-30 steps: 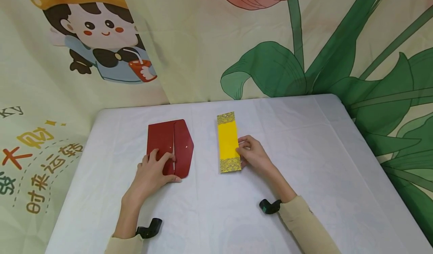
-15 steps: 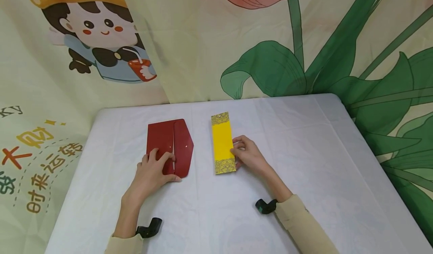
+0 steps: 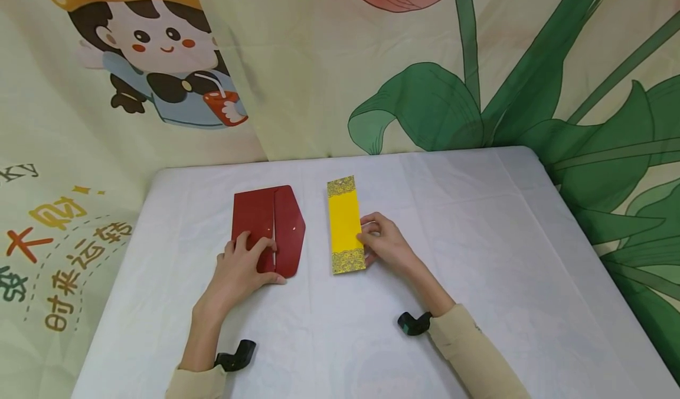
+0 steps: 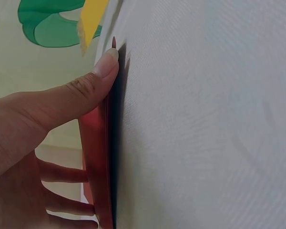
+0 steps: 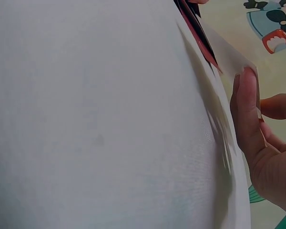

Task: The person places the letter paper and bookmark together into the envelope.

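Note:
A dark red envelope [image 3: 254, 210] with its pointed flap facing right lies on the left half of the white-covered table. My left hand [image 3: 236, 275] holds it, several fingertips on its face and the thumb at the near edge. In the left wrist view, that thumb overlaps the red side [image 4: 96, 148] of the envelope. To its right, a yellow card [image 3: 344, 222] with patterned gold ends stands apart from the envelope. My right hand [image 3: 388, 242] pinches the card's right edge between thumb and fingers. The right wrist view shows the card's pale back [image 5: 231, 55], tilted above the cloth.
White cloth covers the table [image 3: 478, 222], whose far edge meets a printed backdrop [image 3: 297, 92]. A black wrist camera sits on each wrist, the left one [image 3: 236, 356] and the right one [image 3: 414, 323] close over the cloth.
My right hand has moved left with the yellow card, narrowing the gap to the red envelope. The left hand and the envelope have stayed in place.

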Demonstrator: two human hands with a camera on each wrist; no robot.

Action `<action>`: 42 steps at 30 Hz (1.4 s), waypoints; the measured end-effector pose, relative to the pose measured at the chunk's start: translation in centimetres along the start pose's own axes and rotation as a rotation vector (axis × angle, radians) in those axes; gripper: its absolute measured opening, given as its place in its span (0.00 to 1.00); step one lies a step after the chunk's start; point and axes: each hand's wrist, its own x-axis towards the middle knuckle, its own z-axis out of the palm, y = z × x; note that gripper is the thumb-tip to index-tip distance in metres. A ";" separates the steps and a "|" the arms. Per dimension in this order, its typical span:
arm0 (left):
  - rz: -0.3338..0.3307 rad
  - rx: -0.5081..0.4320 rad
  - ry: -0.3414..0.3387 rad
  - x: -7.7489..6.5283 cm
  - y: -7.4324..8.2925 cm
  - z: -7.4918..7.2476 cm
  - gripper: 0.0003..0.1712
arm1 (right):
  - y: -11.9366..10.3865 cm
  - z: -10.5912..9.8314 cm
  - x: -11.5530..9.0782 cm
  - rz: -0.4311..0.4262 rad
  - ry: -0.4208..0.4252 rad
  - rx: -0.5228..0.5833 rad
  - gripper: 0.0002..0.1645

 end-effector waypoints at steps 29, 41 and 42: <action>-0.028 0.012 -0.008 0.1 0.3 -0.1 0.38 | -0.9 2.2 0.8 -0.015 -0.035 0.038 0.21; -0.006 -0.006 -0.014 -0.1 0.2 -0.2 0.37 | -1.3 3.0 1.3 -0.013 -0.035 0.025 0.20; -0.007 -0.009 -0.014 -0.1 0.2 -0.2 0.37 | -1.4 3.1 1.3 -0.014 -0.039 0.022 0.20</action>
